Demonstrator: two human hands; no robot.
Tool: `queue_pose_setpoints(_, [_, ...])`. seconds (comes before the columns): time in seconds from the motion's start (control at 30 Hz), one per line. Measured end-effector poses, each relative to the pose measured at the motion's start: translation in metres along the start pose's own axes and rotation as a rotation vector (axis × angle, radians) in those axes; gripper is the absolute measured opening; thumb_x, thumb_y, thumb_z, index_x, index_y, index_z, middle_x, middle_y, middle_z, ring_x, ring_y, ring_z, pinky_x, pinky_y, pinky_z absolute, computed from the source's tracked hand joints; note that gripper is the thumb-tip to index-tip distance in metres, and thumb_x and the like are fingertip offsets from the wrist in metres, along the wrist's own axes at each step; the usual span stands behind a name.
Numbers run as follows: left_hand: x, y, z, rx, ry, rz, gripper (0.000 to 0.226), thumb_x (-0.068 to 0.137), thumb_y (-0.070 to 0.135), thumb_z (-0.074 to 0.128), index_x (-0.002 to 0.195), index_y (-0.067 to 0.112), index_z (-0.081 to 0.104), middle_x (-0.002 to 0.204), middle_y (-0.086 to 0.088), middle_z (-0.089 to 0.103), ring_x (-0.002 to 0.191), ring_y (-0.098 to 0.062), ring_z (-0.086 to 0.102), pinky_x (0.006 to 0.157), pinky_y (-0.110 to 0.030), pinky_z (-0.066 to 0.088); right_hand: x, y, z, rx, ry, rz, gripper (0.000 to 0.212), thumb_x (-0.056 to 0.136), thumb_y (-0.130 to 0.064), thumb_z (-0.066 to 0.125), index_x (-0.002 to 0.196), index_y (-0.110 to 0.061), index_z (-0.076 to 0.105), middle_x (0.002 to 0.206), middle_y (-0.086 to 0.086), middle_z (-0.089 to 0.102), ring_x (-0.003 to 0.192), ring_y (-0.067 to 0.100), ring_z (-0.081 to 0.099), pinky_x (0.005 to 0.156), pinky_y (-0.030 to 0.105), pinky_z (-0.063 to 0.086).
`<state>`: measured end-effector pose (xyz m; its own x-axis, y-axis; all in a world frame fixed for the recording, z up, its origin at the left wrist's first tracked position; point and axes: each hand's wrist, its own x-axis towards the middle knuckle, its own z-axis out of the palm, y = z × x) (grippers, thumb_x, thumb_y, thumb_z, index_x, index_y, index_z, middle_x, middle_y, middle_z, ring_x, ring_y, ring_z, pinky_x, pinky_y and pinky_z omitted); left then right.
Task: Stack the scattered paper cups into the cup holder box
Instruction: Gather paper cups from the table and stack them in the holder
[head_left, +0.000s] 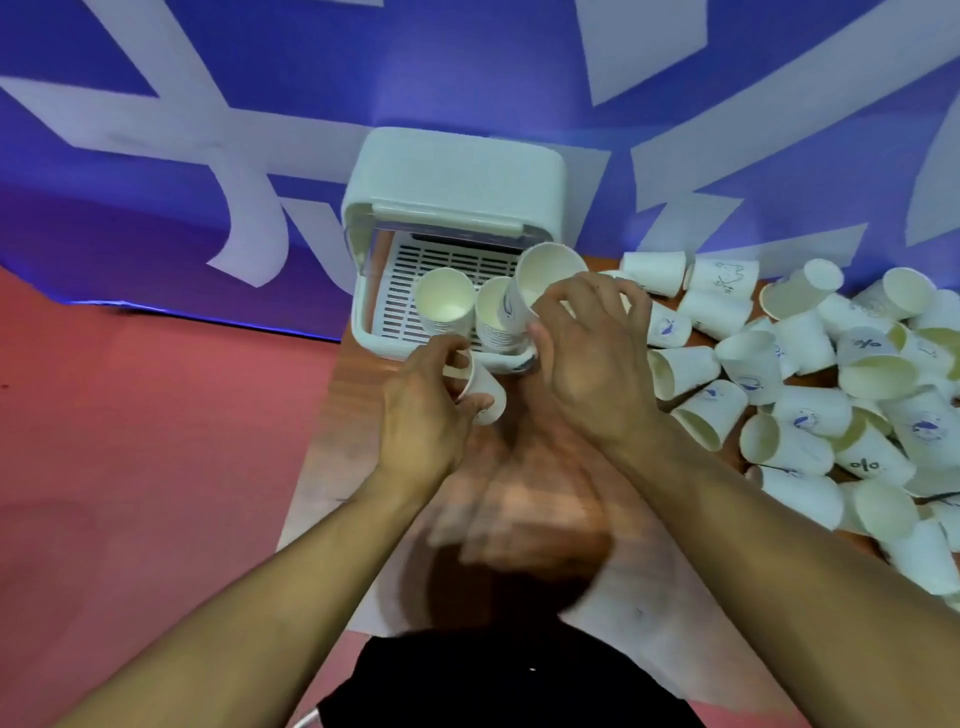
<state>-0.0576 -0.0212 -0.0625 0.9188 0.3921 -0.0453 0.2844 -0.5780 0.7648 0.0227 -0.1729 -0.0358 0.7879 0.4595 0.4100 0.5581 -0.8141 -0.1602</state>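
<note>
**Both hands gripped cups at the box mouth**

Head view: the right hand curled its fingers round a tilted paper cup above the right stack inside the cup holder box. The left hand pinched a second cup lying sideways just before the box. The tilted cup probably needed righting and centring before being pressed down. The raised lid hung close behind, and the loose pile crowded the right. The table edge ran just left.
</note>
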Motion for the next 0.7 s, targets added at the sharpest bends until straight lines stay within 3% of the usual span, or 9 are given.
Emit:
queue_pose_setpoints(0.07, [0.009,0.001,-0.018,-0.011,0.037,-0.014,0.051,0.07,0.017,0.086,0.114,0.024,0.061,0.081,0.014,0.062,0.071,-0.001,0.059,0.069,-0.007,0.044,0.013,-0.006,0.01,-0.018,-0.01,-0.006,0.01,0.087,-0.014,0.058,0.095,-0.015,0.065,0.097,0.002,0.062,0.104,0.028,0.054,0.099,0.043,0.022])
queue_pose_setpoints(0.13, [0.018,0.006,-0.033,-0.013,0.072,-0.005,0.048,0.074,0.021,0.084,0.117,0.026,0.062,0.077,0.013,0.062,0.068,-0.001,0.057,0.067,-0.003,0.04,0.024,-0.008,0.021,-0.06,-0.055,-0.011,0.009,0.083,-0.011,0.061,0.091,-0.016,0.064,0.089,0.001,0.063,0.102,0.028,0.055,0.099,0.044,0.019])
queue_pose_setpoints(0.23, [0.034,0.012,-0.048,0.061,0.165,0.073,0.041,0.075,0.03,0.081,0.113,0.031,0.065,0.078,0.009,0.07,0.077,-0.014,0.065,0.075,-0.03,0.049,0.031,-0.007,0.04,-0.103,-0.169,-0.015,0.01,0.08,-0.011,0.061,0.088,-0.017,0.063,0.084,0.001,0.065,0.099,0.027,0.055,0.099,0.046,0.019])
queue_pose_setpoints(0.27, [0.039,0.015,-0.05,0.089,0.194,0.107,0.036,0.076,0.032,0.08,0.11,0.031,0.067,0.078,0.007,0.071,0.078,-0.019,0.067,0.073,-0.034,0.049,0.033,-0.007,0.045,-0.123,-0.213,-0.018,0.013,0.078,-0.01,0.061,0.088,-0.017,0.062,0.084,0.001,0.065,0.098,0.027,0.055,0.099,0.047,0.019])
queue_pose_setpoints(0.37, [0.057,0.016,-0.051,0.222,0.276,0.248,0.012,0.08,0.029,0.076,0.087,0.022,0.069,0.068,0.0,0.069,0.065,-0.029,0.06,0.063,-0.03,0.038,0.036,-0.006,0.056,-0.178,-0.431,-0.035,0.023,0.079,-0.009,0.053,0.099,-0.018,0.058,0.089,0.0,0.063,0.101,0.026,0.052,0.103,0.05,0.016])
queue_pose_setpoints(0.43, [0.069,0.014,-0.047,0.296,0.282,0.283,0.011,0.083,0.024,0.072,0.077,0.02,0.063,0.061,-0.002,0.064,0.059,-0.03,0.053,0.064,-0.028,0.03,0.036,-0.005,0.065,-0.172,-0.565,-0.047,0.024,0.084,-0.012,0.047,0.106,-0.019,0.054,0.097,0.0,0.062,0.106,0.025,0.05,0.105,0.05,0.015])
queue_pose_setpoints(0.53, [0.085,0.008,-0.037,0.386,0.258,0.345,0.005,0.082,0.014,0.069,0.08,0.016,0.065,0.06,-0.006,0.063,0.055,-0.033,0.054,0.058,-0.028,0.029,0.033,-0.002,0.081,-0.137,-0.626,-0.067,0.02,0.094,-0.021,0.04,0.109,-0.021,0.053,0.102,-0.001,0.063,0.108,0.024,0.05,0.104,0.052,0.017])
queue_pose_setpoints(0.7, [0.1,-0.002,-0.019,0.591,0.155,0.421,0.007,0.083,0.012,0.063,0.081,0.019,0.064,0.061,-0.002,0.061,0.063,-0.031,0.055,0.067,-0.033,0.023,0.033,-0.001,0.099,-0.142,-0.654,-0.064,0.028,0.09,-0.027,0.045,0.114,-0.015,0.05,0.109,0.001,0.061,0.11,0.026,0.045,0.101,0.053,0.023])
